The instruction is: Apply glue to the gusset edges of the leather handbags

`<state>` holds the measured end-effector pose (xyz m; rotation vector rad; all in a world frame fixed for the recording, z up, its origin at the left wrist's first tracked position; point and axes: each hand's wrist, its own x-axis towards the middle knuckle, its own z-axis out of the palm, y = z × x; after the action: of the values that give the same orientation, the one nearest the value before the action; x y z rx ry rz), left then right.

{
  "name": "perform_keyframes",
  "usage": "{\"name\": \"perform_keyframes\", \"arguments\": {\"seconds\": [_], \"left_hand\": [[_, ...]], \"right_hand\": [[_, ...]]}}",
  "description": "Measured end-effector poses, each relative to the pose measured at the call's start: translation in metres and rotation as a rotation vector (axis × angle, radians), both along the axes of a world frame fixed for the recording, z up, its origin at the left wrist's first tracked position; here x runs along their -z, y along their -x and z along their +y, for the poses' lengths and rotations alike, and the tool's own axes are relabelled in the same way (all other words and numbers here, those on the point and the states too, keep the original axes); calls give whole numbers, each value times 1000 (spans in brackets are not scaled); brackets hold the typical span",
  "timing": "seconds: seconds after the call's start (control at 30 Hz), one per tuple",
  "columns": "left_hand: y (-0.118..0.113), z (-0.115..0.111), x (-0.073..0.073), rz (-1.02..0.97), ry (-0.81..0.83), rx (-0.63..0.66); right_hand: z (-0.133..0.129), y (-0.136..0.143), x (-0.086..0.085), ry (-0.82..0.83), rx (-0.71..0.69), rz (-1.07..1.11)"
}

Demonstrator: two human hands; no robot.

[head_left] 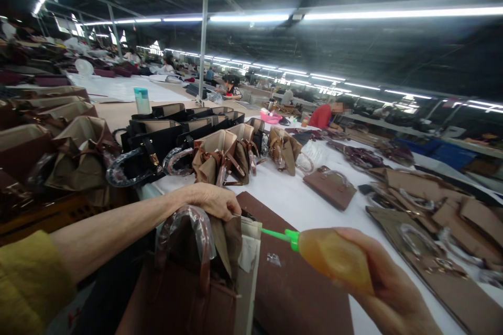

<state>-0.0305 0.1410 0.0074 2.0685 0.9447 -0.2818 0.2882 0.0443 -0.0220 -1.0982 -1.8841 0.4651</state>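
Note:
In front of me stands a brown handbag [176,288] with plastic-wrapped handles. My left hand [214,200] reaches over its top, fingers bent down and closed on the edge of the bag's olive-brown lining [220,235]. A pale lining panel [248,261] hangs folded out along the right side. In my right hand [377,267] is a squeeze bottle [334,256] of amber liquid, held sideways. Its green nozzle points left, with the tip at or very near the upper edge of the pale panel. Beneath the bottle lies a flat dark brown sheet [302,293].
Several black handbags [157,136] and brown handbags [214,154] stand in rows beyond my left arm. A flat brown bag [329,187] lies on the white table [283,188]. Stacked bag pieces [440,214] fill the right side. A person in red [324,115] bends over the table farther back.

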Motion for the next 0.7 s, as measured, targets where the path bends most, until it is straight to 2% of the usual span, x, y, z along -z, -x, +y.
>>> {"name": "perform_keyframes", "arguments": {"seconds": [0.13,0.2,0.3,0.37,0.7], "left_hand": [[-1,0,1,28,-35,5],[-2,0,0,40,-49,12],[-4,-2,-1,50,-71,16],[-5,-3,-2,55,-81,15],[-3,2,1,86,-224,27]], "right_hand": [[-1,-5,1,-45,-85,-104],[-3,-3,1,-14,-58,-68],[-3,3,-1,73,74,42],[-3,6,-2,109,110,65],[-2,-2,10,216,41,19]]}}
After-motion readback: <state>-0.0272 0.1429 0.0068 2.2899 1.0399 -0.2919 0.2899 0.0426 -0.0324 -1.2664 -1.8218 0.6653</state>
